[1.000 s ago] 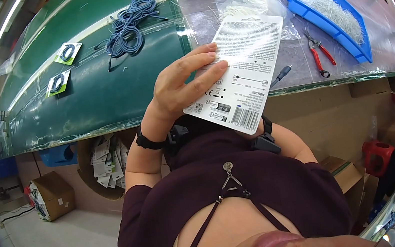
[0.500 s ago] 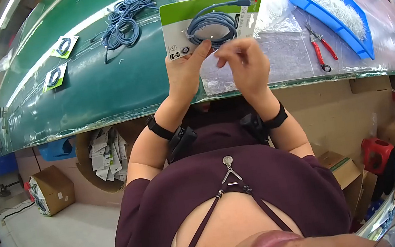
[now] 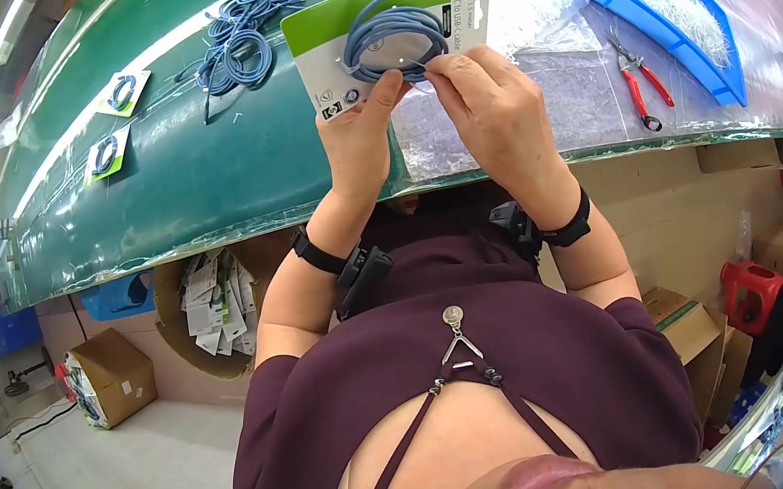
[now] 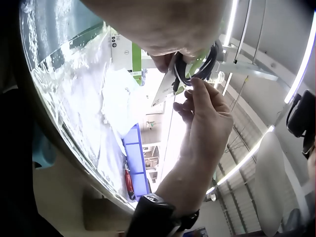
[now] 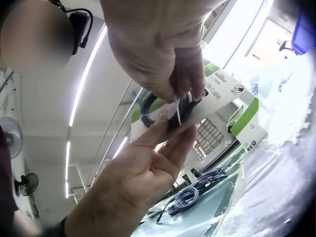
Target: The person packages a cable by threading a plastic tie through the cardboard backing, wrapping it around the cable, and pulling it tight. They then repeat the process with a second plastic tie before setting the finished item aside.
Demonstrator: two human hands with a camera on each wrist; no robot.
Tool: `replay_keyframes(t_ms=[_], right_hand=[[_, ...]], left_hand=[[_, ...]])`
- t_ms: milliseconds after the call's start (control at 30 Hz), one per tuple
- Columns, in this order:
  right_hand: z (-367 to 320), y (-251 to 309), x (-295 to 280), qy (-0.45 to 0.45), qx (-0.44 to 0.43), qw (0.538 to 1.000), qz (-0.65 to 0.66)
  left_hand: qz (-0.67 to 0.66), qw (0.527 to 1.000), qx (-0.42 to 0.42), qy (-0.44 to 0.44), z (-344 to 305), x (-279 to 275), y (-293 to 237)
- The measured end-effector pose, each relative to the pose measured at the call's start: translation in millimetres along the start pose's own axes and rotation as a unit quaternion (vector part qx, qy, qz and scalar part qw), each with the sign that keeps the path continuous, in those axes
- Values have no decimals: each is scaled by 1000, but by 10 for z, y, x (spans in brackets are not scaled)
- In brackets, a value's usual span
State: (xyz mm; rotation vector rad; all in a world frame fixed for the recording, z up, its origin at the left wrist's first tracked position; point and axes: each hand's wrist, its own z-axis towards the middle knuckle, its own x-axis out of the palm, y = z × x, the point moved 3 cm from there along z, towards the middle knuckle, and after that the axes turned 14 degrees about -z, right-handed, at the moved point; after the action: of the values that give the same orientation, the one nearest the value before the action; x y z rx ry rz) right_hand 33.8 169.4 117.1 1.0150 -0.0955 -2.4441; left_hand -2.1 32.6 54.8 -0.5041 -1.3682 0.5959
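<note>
My left hand (image 3: 360, 149) grips the lower edge of a white and green cable card (image 3: 319, 67), thumb in front and fingers behind. A blue-grey USB-C cable (image 3: 390, 19) lies coiled on the card's front, its plug end near the top edge. My right hand (image 3: 505, 108) meets the coil's lower right side. In the right wrist view, its fingertips pinch a thin white tie (image 5: 178, 113) at the coil. The left wrist view shows the right hand (image 4: 210, 116) close under the coil (image 4: 212, 58).
Loose blue cables (image 3: 247, 57) and two small carded cables (image 3: 123, 94) lie on the green mat. To the right are a plastic bag (image 3: 534, 9), red-handled cutters (image 3: 636, 95) and a blue tray (image 3: 732, 89) of clear strips. A box of cards (image 3: 210, 305) stands below the table.
The card has turned from its printed back to its cable side and now tilts slightly. My right hand has come up to the coil and pinches the tie there.
</note>
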Motion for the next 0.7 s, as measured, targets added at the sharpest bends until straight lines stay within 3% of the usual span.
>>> replay_keyframes(t_ms=[400,500,600,700], right_hand=[[8,41,39,26,-9,1000,-7],[14,60,43,13,-14,1000,9],[-22,109,14,3,4,999,35],[-78,117,109,-12,16,999,47]], left_hand=[[126,988,83,36,-58,-61,-29],[220,964,137,62,-95,-57,-86],[428,848,283,131,-166,4,-208],[386,844,341,147,-237,144,-204]])
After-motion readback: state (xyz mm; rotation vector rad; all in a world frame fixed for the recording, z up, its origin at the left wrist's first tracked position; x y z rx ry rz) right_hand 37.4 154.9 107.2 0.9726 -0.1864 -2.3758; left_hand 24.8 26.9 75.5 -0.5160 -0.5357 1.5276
